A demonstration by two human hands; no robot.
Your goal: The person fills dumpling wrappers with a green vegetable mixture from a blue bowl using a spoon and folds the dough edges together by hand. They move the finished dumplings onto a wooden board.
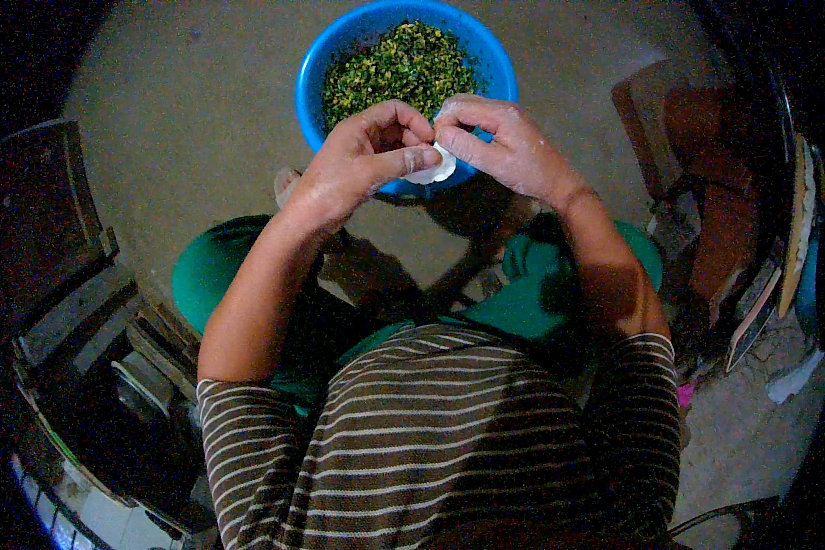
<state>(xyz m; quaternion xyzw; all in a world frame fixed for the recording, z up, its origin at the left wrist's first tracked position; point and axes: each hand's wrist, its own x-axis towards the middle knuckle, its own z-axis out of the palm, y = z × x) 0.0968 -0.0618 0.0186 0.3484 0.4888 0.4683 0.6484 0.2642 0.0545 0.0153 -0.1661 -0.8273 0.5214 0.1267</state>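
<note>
My left hand (pixel 375 151) and my right hand (pixel 495 141), both dusted with white powder, meet over the near rim of a blue plastic basin (pixel 306 82). Between their fingertips is a small piece of white dough (pixel 440 168), its edge hanging below my left thumb. My right thumb and forefinger pinch its upper edge. Chopped green and yellow filling (pixel 402 69) lies in the basin, beyond the hands. How the dough is folded behind the fingers cannot be seen.
The basin is in front of my knees, over a concrete floor (pixel 179 103). Wooden furniture or boards (pixel 82 309) stand at the left. A dark brown chair-like object (pixel 701 124) and leaning boards (pixel 753 316) are at the right.
</note>
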